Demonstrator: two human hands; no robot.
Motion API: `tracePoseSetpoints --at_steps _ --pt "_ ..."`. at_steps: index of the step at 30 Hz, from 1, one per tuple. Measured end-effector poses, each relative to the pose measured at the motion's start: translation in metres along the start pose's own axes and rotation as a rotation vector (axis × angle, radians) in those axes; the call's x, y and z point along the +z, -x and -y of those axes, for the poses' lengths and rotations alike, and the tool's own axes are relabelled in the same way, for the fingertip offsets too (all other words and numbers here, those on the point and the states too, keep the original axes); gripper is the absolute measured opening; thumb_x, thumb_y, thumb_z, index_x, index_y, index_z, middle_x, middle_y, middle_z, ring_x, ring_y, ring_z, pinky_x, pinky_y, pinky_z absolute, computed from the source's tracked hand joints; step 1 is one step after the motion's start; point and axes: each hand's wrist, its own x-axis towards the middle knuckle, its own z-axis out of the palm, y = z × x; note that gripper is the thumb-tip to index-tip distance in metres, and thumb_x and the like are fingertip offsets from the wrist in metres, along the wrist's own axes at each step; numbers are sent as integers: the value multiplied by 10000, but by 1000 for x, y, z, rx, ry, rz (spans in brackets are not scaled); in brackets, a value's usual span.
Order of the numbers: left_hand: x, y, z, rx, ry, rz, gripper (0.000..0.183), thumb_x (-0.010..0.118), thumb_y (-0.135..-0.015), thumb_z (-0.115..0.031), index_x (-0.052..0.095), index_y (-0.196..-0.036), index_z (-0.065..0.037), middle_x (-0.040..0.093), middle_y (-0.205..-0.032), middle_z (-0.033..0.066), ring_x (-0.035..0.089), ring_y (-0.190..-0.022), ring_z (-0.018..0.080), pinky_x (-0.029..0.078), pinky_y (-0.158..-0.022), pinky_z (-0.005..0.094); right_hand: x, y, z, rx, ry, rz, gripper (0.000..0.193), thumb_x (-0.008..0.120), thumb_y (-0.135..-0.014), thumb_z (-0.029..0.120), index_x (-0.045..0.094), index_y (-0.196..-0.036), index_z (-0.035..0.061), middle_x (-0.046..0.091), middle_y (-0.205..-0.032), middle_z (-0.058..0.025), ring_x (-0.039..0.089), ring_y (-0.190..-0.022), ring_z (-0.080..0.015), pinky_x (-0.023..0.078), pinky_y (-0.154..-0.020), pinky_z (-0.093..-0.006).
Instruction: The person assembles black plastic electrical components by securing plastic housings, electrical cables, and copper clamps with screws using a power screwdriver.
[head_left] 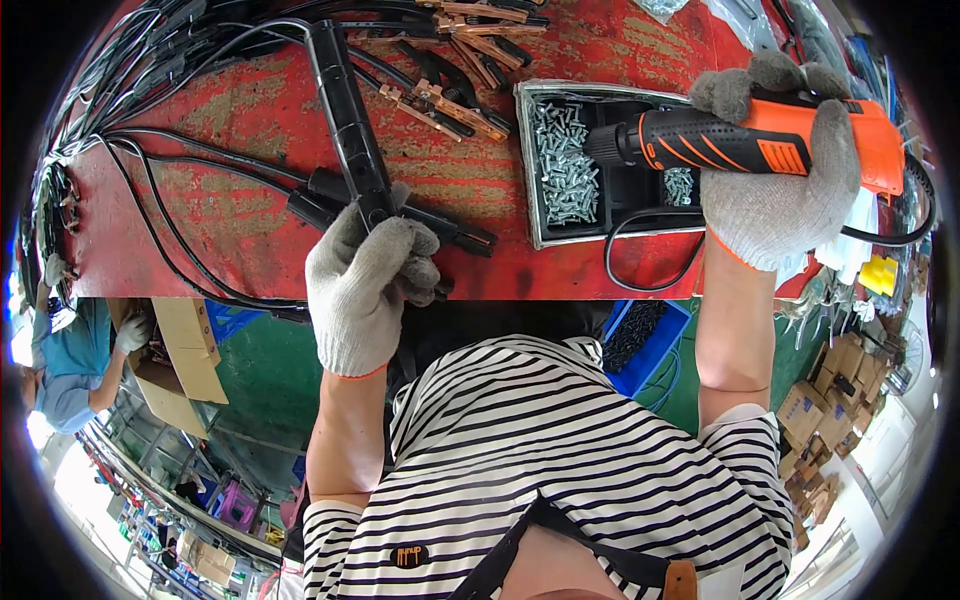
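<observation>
— Where is there room along the surface's front edge?
— Between the left hand (365, 275) and the screw tray (526, 165), a strip of worn red table (560, 272) shows. A loop of black cord (645, 288) takes up the stretch by the tray's near side, drooping close to that edge.
— And farther back?
— Tighter. Copper-coloured clamps (465, 112) lie toward the far side, left of the tray's far left corner, and black cables (200, 160) fan out from the left edge.
— How is the left hand set?
— Just inside the front edge, fingers curled round the lower end of a long black part (345, 110). That part slants away toward the far left, above other black pieces (465, 235) lying on the table.
— The right?
— Wrapped firmly round an orange-and-black power screwdriver (765, 145), over the tray's right side. The tool lies roughly level, its nose pointing left, over the tray near the silver screws (567, 165). That forearm crosses the front edge almost straight; the left one also rises from below, well apart.
</observation>
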Motion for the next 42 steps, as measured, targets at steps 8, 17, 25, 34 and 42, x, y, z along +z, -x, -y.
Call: tracePoseSetpoints --at_steps 8,17,25,34,42 --pt "1 3 -5 -24 -17 19 312 649 -971 -143 621 -1209 58 722 -878 106 647 -602 126 478 -523 248 44 -4 30 -8 17 -13 312 655 -844 335 666 -1050 100 645 -1006 -80 547 -731 -235 422 -787 -446" --pt "-8 12 -7 -64 53 33 343 693 -927 -108 616 -1197 89 710 -855 119 646 -601 147 498 -532 265 84 -11 32 -128 123 46 431 629 -883 420 679 -1074 37 642 -935 -89 574 -780 -234 476 -844 -488" --pt "-17 14 -6 -72 106 70 319 710 -912 -115 643 -1170 61 695 -836 99 640 -607 135 486 -528 257 110 -8 7 -108 86 206 495 607 -919 454 675 -1108 1 662 -952 -112 606 -805 -241 488 -858 -495" --pt "-21 16 -9 -94 149 94 324 723 -909 -127 643 -1162 59 694 -832 95 638 -609 125 480 -525 250 134 4 -14 -51 24 235 474 619 -930 444 660 -1149 25 675 -1011 -125 619 -800 -248 487 -848 -502" --pt "-19 15 -10 -97 119 72 297 725 -897 -123 654 -1129 49 673 -801 73 617 -584 112 466 -509 242 137 3 -14 26 -60 158 405 660 -919 395 638 -1192 97 681 -1100 -128 613 -770 -256 474 -818 -507"
